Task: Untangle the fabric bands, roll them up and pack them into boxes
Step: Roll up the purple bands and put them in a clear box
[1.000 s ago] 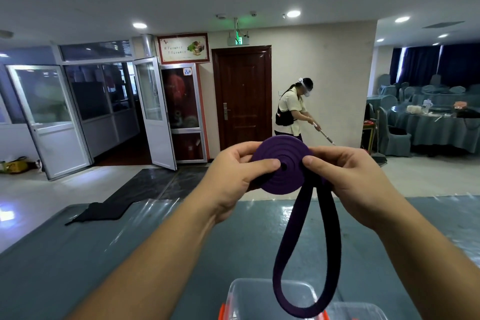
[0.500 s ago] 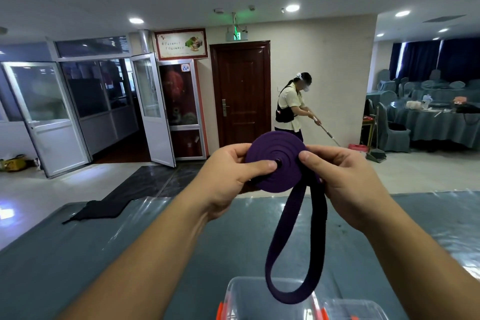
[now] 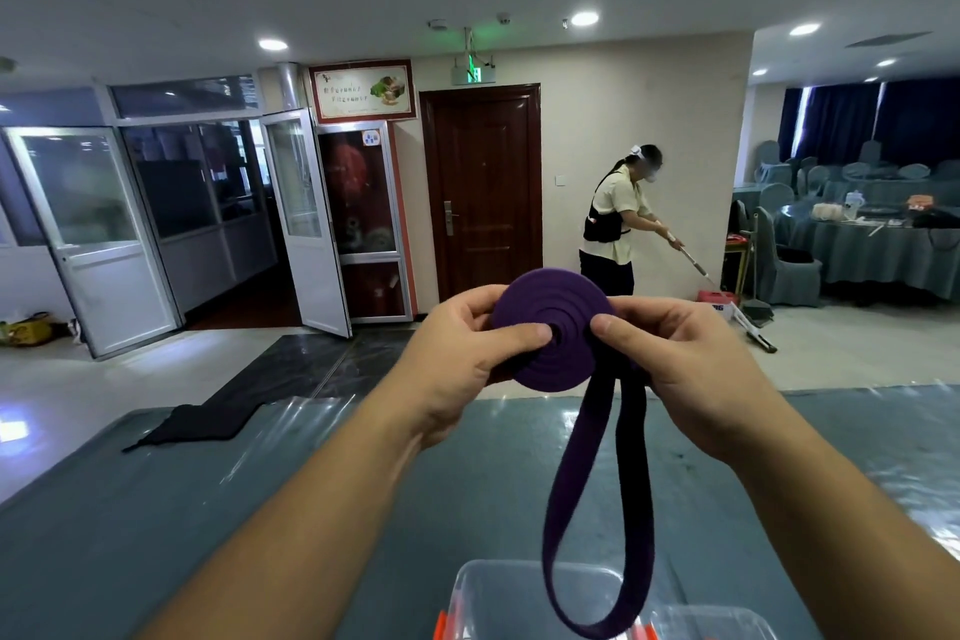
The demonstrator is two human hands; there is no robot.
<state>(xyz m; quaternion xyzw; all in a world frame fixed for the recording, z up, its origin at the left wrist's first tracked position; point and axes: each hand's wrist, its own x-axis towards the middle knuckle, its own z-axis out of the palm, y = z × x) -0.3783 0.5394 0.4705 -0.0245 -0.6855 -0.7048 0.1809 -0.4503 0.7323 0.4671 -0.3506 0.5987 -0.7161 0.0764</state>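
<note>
Hands hold everything aloft: our left hand (image 3: 457,359) pinches the purple coil (image 3: 550,327) at its 9 o'clock, our right hand (image 3: 691,369) at 3. Should either thumb slip, we judge the coil would spring loose, its tail (image 3: 597,509) dangling toward 6 above the clear box (image 3: 519,598).

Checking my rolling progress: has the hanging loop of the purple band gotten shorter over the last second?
Cannot tell. The loop hangs over the clear box throughout, its bottom near the box's far rim, while the camera tilts, so no real change in length shows.
</note>
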